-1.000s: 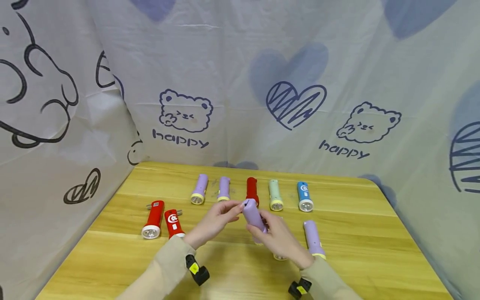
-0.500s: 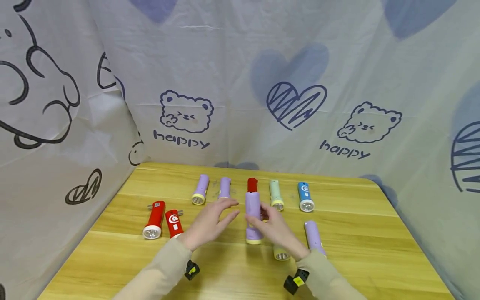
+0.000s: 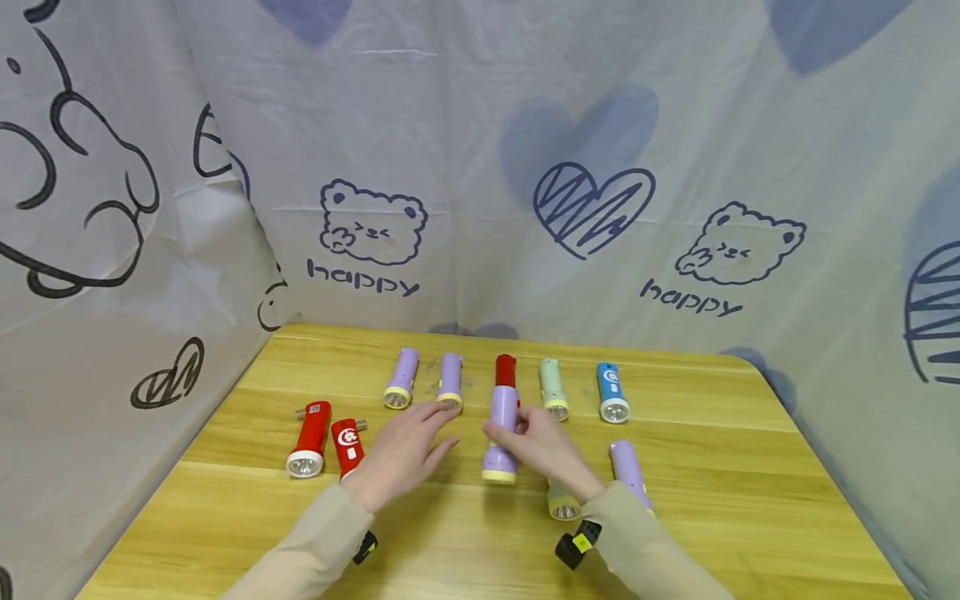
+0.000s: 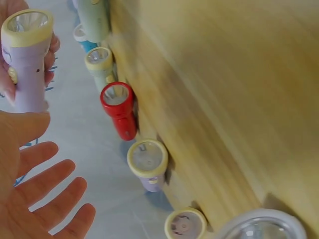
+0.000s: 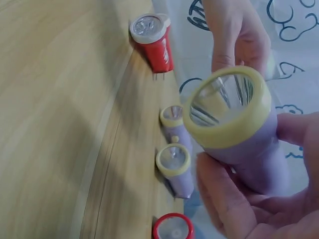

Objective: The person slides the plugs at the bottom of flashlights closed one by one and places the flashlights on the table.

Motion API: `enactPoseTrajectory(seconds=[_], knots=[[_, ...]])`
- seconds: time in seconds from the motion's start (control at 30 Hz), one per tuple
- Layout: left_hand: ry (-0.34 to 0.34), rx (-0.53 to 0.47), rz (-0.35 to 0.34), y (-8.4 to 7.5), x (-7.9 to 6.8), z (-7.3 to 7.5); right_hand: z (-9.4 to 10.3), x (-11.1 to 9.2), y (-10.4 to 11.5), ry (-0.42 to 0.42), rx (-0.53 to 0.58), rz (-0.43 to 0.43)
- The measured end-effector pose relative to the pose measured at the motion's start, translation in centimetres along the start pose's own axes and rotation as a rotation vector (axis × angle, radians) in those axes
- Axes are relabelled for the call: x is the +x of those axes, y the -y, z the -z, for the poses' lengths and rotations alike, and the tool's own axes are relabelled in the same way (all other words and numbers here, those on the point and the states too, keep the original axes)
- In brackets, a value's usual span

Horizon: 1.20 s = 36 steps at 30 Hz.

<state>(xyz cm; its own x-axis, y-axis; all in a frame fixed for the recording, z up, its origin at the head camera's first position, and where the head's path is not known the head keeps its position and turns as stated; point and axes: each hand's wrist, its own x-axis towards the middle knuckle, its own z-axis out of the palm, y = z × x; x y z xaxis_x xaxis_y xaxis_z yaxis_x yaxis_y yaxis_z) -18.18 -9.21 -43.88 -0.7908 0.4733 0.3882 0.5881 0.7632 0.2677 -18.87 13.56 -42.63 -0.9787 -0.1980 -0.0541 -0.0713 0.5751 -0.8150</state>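
My right hand [image 3: 547, 443] grips a purple flashlight [image 3: 504, 408] with a pale yellow rim around its lens, held above the middle of the table. In the right wrist view its clear lens and yellow rim [image 5: 261, 117] face the camera, thumb and fingers around the body. My left hand [image 3: 397, 454] is apart from it on the left, fingers extended and holding nothing. The left wrist view shows those fingers [image 4: 55, 179] spread below the flashlight. Part of a red flashlight [image 3: 506, 369] behind is covered by the purple one.
Two purple flashlights [image 3: 405, 367], a mint one [image 3: 551, 383] and a blue one [image 3: 609, 387] line the back of the wooden table [image 3: 712, 467]. Two red flashlights [image 3: 312, 429] with prongs lie left. Near my right wrist lie another purple flashlight [image 3: 628, 467] and a yellow-rimmed one [image 3: 562, 504].
My left hand has let go of the purple flashlight's end and drawn back left. The flashlight, in my right hand, has swung from slanted to nearly straight, lens end toward me.
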Motion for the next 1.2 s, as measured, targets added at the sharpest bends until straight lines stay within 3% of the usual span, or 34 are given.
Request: enactPoseTrajectory(seconds=[0.17, 0.57, 1.2], knots=[[0.038, 0.006, 0.044, 0.4, -0.6, -0.4, -0.6, 0.8, -0.6, 0.06, -0.087, -0.082], [0.072, 0.014, 0.068, 0.5, -1.4, -1.5, -2.2, 1.2, -1.3, 0.147, -0.222, -0.149], [0.108, -0.024, 0.103, 0.5, -1.9, -2.4, -3.1, 1.5, -2.1, 0.145, -0.348, -0.215]])
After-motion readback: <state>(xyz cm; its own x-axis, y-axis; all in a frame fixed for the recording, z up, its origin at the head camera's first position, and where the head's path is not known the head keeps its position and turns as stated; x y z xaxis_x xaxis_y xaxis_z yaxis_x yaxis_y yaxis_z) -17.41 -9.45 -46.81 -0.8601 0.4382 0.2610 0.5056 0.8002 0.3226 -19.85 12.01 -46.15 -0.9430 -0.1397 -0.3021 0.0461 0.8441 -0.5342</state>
